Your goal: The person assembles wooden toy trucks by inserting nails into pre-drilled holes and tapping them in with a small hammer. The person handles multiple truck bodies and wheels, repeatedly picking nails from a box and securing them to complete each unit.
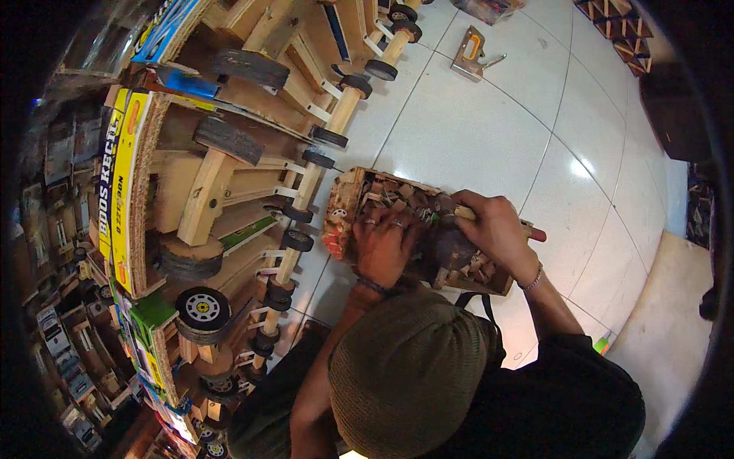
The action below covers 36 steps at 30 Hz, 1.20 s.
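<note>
A wooden box (345,195) full of small wood scraps (399,200) lies on the tiles, tilted in the view. My left hand (386,243) reaches into its left half, fingers apart and touching the scraps, seemingly holding nothing. Over the right half, my right hand (495,229) is closed on what looks like a hammer (465,212). Its light wooden handle has a red end, and its dark head is partly lost among the scraps. A dark rounded piece (456,243) sits below that hand; I cannot tell its kind. An olive knit cap (413,367) hides the area nearest me.
Toy trucks of wood with black wheels (202,307) and printed side panels (126,191) stand stacked along the left. A staple gun (470,53) lies on the white tiled floor (489,115) at the far side. Wooden frames (623,34) sit at the far right.
</note>
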Each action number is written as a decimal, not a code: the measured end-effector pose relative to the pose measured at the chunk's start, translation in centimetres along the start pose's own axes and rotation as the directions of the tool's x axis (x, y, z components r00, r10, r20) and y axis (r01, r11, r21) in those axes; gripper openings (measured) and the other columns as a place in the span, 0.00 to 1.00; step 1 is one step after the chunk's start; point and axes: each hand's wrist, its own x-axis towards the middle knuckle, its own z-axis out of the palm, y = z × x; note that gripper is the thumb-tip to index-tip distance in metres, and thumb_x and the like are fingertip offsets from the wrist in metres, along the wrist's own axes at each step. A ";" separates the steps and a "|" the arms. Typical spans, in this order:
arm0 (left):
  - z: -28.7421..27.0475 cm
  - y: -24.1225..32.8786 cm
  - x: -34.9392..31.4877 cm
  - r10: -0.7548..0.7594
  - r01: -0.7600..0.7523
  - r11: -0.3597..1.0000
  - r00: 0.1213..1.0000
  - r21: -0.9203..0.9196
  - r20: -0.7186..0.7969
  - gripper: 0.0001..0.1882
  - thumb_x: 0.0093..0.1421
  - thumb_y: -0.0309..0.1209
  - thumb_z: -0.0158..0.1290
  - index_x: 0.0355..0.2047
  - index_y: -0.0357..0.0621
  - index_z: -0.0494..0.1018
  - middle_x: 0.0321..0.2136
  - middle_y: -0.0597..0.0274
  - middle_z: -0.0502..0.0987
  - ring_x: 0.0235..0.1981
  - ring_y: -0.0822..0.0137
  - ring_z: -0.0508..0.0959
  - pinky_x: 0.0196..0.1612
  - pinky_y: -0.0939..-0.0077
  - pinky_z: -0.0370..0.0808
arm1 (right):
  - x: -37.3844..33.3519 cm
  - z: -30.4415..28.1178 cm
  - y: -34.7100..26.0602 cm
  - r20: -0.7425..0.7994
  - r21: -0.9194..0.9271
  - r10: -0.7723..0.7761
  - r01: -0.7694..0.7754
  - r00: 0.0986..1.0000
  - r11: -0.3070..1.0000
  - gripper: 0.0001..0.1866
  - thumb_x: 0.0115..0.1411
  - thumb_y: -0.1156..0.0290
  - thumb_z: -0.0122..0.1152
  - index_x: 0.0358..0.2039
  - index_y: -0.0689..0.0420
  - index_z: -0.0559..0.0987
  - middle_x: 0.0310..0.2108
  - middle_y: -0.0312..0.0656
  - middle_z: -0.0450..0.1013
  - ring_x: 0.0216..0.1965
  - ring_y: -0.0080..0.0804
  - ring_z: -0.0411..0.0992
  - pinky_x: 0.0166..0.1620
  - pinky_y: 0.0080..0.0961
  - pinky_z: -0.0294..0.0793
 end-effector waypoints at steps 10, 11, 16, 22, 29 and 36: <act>-8.8 2.4 -0.2 -0.232 0.113 0.508 0.973 -0.854 -0.009 0.13 0.59 0.17 0.63 0.44 0.37 0.77 0.44 0.55 0.83 0.44 0.69 0.82 0.51 0.75 0.78 | 1.5 -4.0 -5.2 0.191 0.378 0.029 -0.101 0.981 0.920 0.28 0.67 0.46 0.61 0.30 0.64 0.81 0.15 0.43 0.65 0.19 0.28 0.57 0.26 0.33 0.63; -9.3 2.8 -0.6 -0.262 0.123 0.471 0.965 -0.874 -0.006 0.12 0.59 0.17 0.63 0.43 0.37 0.77 0.44 0.55 0.83 0.46 0.69 0.82 0.52 0.74 0.78 | 1.7 -4.4 -5.8 0.218 0.410 0.006 -0.098 0.976 0.907 0.29 0.67 0.46 0.61 0.30 0.64 0.81 0.15 0.42 0.64 0.19 0.28 0.57 0.26 0.33 0.63; -12.0 3.9 -2.2 -0.184 -0.148 0.402 0.954 -0.903 -0.238 0.09 0.60 0.17 0.63 0.41 0.37 0.79 0.45 0.55 0.83 0.51 0.66 0.79 0.56 0.68 0.75 | 2.0 -6.6 -9.7 0.379 0.501 -0.057 -0.152 0.924 0.852 0.28 0.67 0.45 0.60 0.28 0.62 0.81 0.16 0.32 0.65 0.21 0.20 0.61 0.26 0.27 0.62; -21.1 7.2 -4.9 -0.018 -0.336 0.683 0.880 -0.649 -0.475 0.16 0.56 0.22 0.67 0.45 0.41 0.79 0.45 0.56 0.83 0.54 0.60 0.79 0.55 0.66 0.75 | 2.0 -10.0 -17.3 0.339 0.680 -0.264 -0.041 0.903 0.732 0.14 0.64 0.61 0.68 0.38 0.61 0.84 0.27 0.28 0.74 0.28 0.15 0.69 0.34 0.19 0.69; -35.9 12.2 -12.7 -0.271 -0.138 0.581 0.896 -0.802 -0.351 0.23 0.60 0.26 0.65 0.55 0.37 0.75 0.50 0.56 0.80 0.51 0.69 0.78 0.52 0.74 0.76 | 0.1 -11.6 -29.4 0.204 0.805 -0.641 0.246 0.740 0.540 0.11 0.63 0.71 0.69 0.43 0.63 0.83 0.33 0.35 0.79 0.32 0.21 0.76 0.36 0.21 0.78; -45.1 9.1 -16.4 -0.106 -0.001 0.787 0.985 -0.617 -0.136 0.15 0.62 0.28 0.64 0.48 0.36 0.79 0.39 0.62 0.84 0.41 0.74 0.82 0.49 0.80 0.77 | -0.5 -7.8 -34.3 0.069 0.804 -0.723 0.391 0.687 0.448 0.11 0.63 0.68 0.68 0.43 0.57 0.80 0.26 0.28 0.72 0.23 0.10 0.63 0.24 0.13 0.62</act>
